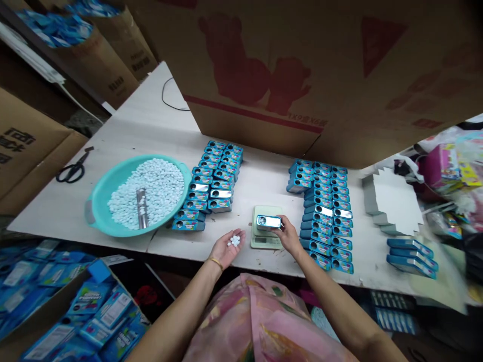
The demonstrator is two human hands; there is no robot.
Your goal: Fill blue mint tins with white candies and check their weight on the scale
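My left hand (227, 247) is palm up at the table's front edge, cupping a few small white tablets (235, 241). My right hand (287, 235) grips a small blue tin (268, 221) that rests on a pale green scale (266, 228). The tin lies with its shiny opening facing me. To the left, a turquoise basin (98, 201) holds a heap of white tablets with a metal scoop (142, 207) lying in them.
Rows of blue tins lie left (211, 183) and right (327, 211) of the scale. Scissors (73, 168) lie at far left. A big cardboard box (302, 70) stands behind. Folded grey trays (390, 203), flat blue packs (411, 256) and a carton of blue packs (90, 311) are nearby.
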